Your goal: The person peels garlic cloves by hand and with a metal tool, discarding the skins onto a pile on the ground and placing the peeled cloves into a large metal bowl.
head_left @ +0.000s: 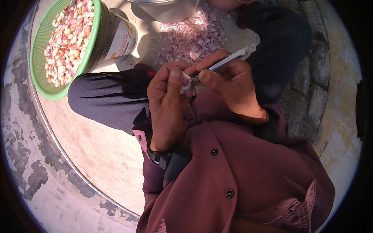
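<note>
My left hand [167,99] is closed around a pale pink garlic clove [185,83], pinching it between thumb and fingers; much of the clove is hidden. In my right hand [233,87] is a small knife [229,59] with a silvery handle pointing up and to the right. The knife's tip end meets the clove, under my right thumb. Both hands are close together above my lap. Beyond them, a heap of papery garlic skins [194,35] lies on the ground.
At the upper left, a green mesh basket [35,64] full of garlic cloves [70,42] rests by a white printed bucket [123,37]. A pale tub [171,11] stands at the top, beside the skins. My knees [101,95] flank the hands.
</note>
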`<state>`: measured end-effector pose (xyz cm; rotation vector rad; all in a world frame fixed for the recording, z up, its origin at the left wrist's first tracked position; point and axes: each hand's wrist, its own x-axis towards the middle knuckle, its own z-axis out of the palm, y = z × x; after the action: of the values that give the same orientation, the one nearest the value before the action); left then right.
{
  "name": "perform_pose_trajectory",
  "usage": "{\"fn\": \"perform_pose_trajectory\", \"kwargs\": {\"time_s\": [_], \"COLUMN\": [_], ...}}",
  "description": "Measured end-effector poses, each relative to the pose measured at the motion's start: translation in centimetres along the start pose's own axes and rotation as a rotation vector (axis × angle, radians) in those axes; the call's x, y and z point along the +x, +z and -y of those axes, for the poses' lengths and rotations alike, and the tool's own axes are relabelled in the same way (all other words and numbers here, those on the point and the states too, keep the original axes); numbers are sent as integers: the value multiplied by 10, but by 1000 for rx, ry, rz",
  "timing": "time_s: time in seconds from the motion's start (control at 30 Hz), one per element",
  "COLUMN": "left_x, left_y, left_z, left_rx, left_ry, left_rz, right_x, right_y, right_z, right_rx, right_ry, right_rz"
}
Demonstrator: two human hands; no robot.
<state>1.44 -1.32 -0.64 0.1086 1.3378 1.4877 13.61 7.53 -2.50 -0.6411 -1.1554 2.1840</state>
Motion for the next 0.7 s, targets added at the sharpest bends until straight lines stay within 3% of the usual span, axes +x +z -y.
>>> {"fn": "perform_pose_trajectory", "kwargs": {"time_s": [0.07,0.17,0.23,0.7], "left_x": [0,2,5,2], "left_y": [9,3,2,3], "left_z": [1,10,13,11], "left_rx": [-35,-97,-126,-84], "left_ry": [3,40,79,124], "left_rz": [-31,-37,-6,-20], "right_x": [-1,0,2,5], "right_y": [-1,2,2,-1], "right_z": [1,-7,-15,-15], "right_rx": [78,85,-57,-127], "right_ry": [125,61,-136,-218], "right_rz": [-12,-13,-43,-5]}}
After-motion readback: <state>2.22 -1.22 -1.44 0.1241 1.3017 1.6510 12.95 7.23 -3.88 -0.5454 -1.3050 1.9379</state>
